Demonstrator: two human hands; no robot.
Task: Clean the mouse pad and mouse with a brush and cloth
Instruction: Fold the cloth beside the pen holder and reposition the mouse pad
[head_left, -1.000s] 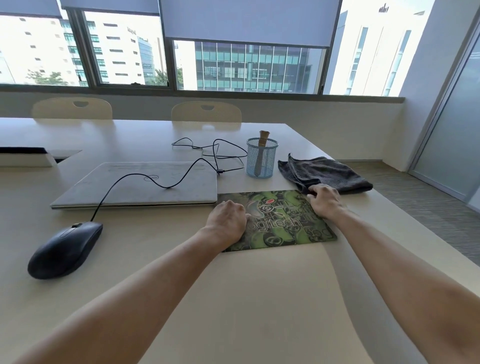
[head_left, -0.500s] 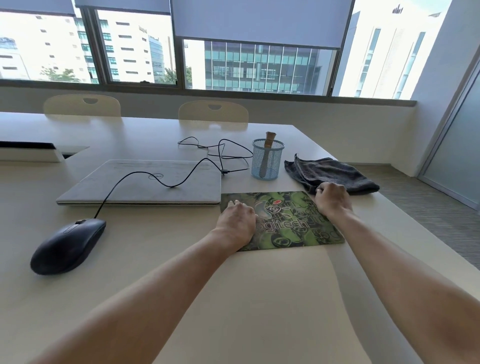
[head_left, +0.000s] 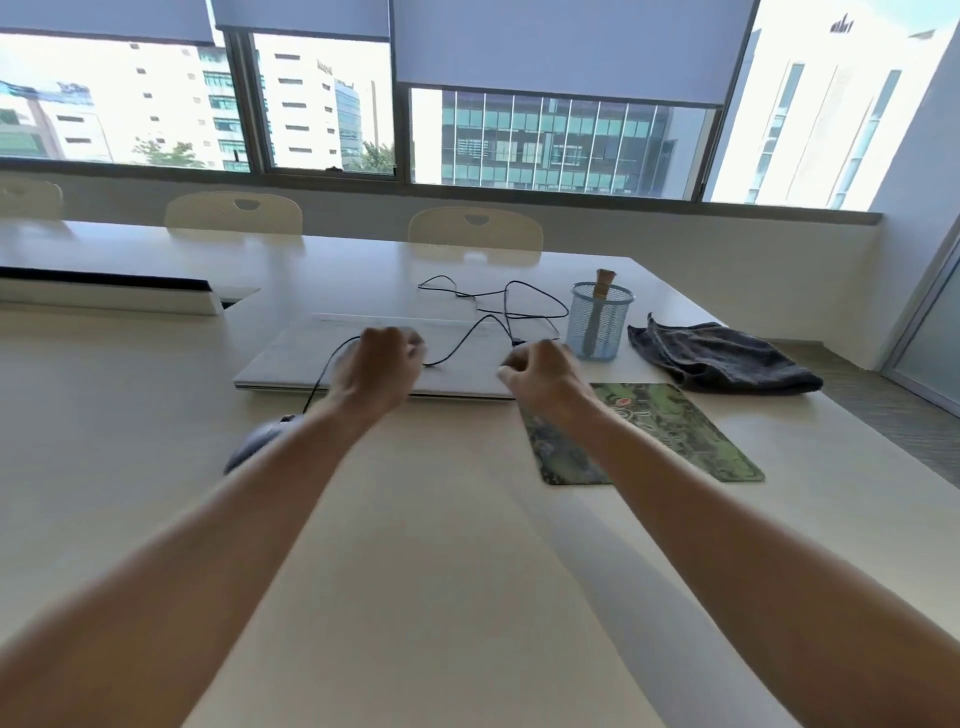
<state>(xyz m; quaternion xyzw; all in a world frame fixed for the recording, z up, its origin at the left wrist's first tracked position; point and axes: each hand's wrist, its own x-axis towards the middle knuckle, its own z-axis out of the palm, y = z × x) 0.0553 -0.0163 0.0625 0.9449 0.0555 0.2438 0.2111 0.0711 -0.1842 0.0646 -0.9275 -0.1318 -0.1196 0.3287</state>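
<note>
Fingers (head_left: 410, 344) curl empty on left hand (head_left: 376, 370) and right hand (head_left: 545, 375); brush (head_left: 604, 283) stands in cup (head_left: 619, 322), handle up.

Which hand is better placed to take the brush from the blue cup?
Right hand, probably: it hovers beside the blue mesh cup holding the brush; the left hand is farther off, over the laptop.

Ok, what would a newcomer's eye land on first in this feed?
Two bare forearms fill the foreground, left hand and right hand curled in the air near the closed laptop. To the right lie the green mouse pad, a dark cloth and a blue mesh cup holding the brush.
</note>
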